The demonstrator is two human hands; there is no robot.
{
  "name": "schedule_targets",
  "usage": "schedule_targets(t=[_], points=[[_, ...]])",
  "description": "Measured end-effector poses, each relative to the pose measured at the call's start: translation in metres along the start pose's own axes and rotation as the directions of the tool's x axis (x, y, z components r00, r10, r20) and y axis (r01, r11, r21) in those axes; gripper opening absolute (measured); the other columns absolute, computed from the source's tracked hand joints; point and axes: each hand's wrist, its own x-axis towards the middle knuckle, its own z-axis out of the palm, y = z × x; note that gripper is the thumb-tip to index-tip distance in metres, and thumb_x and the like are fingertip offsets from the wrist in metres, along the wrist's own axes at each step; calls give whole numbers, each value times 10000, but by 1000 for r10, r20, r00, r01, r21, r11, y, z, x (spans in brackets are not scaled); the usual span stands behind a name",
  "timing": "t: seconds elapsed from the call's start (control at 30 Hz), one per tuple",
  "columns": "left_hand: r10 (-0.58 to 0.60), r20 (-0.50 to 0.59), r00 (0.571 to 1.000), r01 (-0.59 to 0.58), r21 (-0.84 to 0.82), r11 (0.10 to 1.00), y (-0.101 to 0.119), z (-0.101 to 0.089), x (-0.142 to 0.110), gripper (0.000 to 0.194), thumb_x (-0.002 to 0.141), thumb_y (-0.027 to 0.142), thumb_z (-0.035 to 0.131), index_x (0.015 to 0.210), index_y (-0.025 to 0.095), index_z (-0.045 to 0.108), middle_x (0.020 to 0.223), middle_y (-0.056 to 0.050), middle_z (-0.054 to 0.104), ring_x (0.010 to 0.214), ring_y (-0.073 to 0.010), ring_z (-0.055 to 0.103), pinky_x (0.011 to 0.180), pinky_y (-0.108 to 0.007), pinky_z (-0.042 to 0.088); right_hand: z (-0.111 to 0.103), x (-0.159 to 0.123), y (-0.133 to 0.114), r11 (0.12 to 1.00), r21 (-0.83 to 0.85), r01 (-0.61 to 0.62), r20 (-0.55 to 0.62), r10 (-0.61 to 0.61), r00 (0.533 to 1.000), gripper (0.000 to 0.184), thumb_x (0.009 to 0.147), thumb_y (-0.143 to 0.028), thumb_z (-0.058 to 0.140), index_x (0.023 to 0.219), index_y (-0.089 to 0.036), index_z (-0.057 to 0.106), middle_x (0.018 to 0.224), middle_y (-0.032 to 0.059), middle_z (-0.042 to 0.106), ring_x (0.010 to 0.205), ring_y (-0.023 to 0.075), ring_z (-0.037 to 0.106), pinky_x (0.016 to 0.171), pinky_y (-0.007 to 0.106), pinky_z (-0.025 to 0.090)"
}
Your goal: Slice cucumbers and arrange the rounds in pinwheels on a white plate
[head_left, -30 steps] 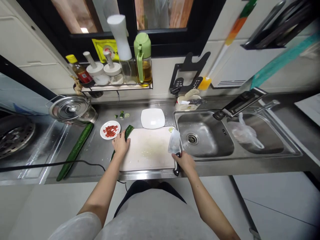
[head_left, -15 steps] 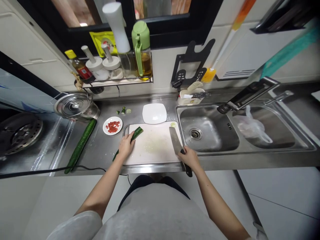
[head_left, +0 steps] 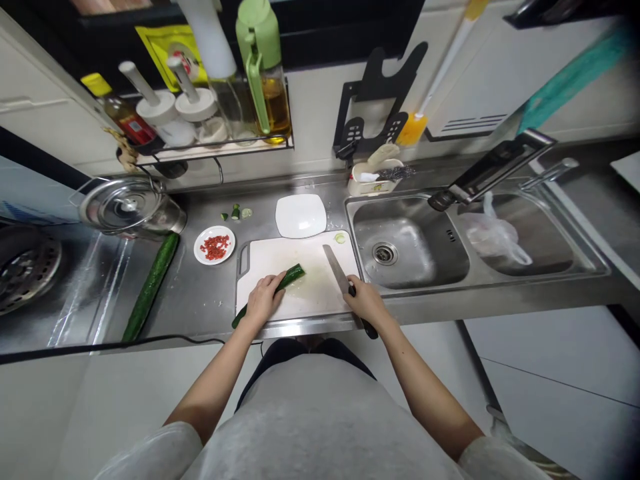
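A dark green cucumber (head_left: pixel 291 275) with a cut end lies slantwise over the left half of the white cutting board (head_left: pixel 320 303). My left hand (head_left: pixel 263 300) is closed around its middle, hiding part of it. On the board's right side, my right hand (head_left: pixel 367 301) grips the black handle of a kitchen knife (head_left: pixel 336 267). Its blade points up and left, apart from the cucumber. A pale cucumber slice (head_left: pixel 340 238) rests in the board's far right corner. Just behind the board sits a white square plate (head_left: pixel 301 215).
Left of the board are a small plate (head_left: pixel 199 256) of red pieces, cucumber scraps (head_left: pixel 235 213), a whole cucumber (head_left: pixel 153 287) and a lidded steel pot (head_left: pixel 170 217). A double sink (head_left: pixel 410 253) adjoins on the right. Above hangs a rack with bottles (head_left: pixel 275 110). A black cable (head_left: pixel 100 347) crosses the front edge.
My left hand has brought the cucumber rightward, further onto the board. The knife in my right hand has shifted left, its blade more tilted. The whole view has also moved.
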Motion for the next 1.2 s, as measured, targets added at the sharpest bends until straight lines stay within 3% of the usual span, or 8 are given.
schedule_targets(t=[0.2,0.33,0.43,0.53,0.73,0.97,1.2], points=[[-26,29,999,24,45,999,1,0,2,525,883,297,508,1400,306,418,1162,-64,589,1068,-238,536,852,-335,480,-2,4,-4,994,-107,-9,51,15,999,380,839,-249,490,1215,-195,498,940,78,693,870,219,623,645,255,323],[-29,-6,1000,29,39,999,7,-1,7,528,859,374,554,1370,284,459,1190,-76,583,1095,-251,534,909,-360,468,-6,7,-5,991,-135,-11,89,23,996,327,908,-361,443,1182,-193,502,949,94,693,896,233,627,671,266,346],[63,-75,995,-65,-26,998,12,3,18,455,899,377,496,1340,261,496,1216,-79,572,1123,-226,530,969,-357,451,-7,10,-7,986,-168,-24,106,42,993,291,929,-374,405,1124,-190,518,952,100,688,905,233,627,684,271,361],[179,-115,977,-192,-110,975,13,9,31,370,944,312,407,1277,254,558,1239,-69,561,1138,-187,536,993,-332,456,-6,14,-11,978,-199,-66,94,86,992,238,918,-265,399,1103,-174,516,981,116,678,914,229,627,701,275,374],[206,-130,970,-225,-152,962,5,18,35,362,949,280,404,1266,260,578,1194,-78,586,1087,-182,572,959,-337,494,-1,22,-17,977,-163,-139,132,162,978,268,917,-231,391,1160,-154,475,983,135,667,935,244,631,711,292,401],[218,-156,963,-237,-112,965,2,25,27,388,943,250,417,1309,256,545,1203,-97,577,1100,-195,563,969,-357,487,1,16,-42,987,-157,-17,161,43,986,326,986,-326,265,1135,-161,505,956,141,672,913,249,640,723,305,411],[227,-104,968,-236,-91,967,2,23,28,399,941,275,428,1327,274,529,1195,-98,577,1088,-199,562,946,-365,501,4,4,-75,981,-172,89,244,-45,969,346,993,-314,236,1160,-155,494,936,138,677,901,241,649,730,298,425]])
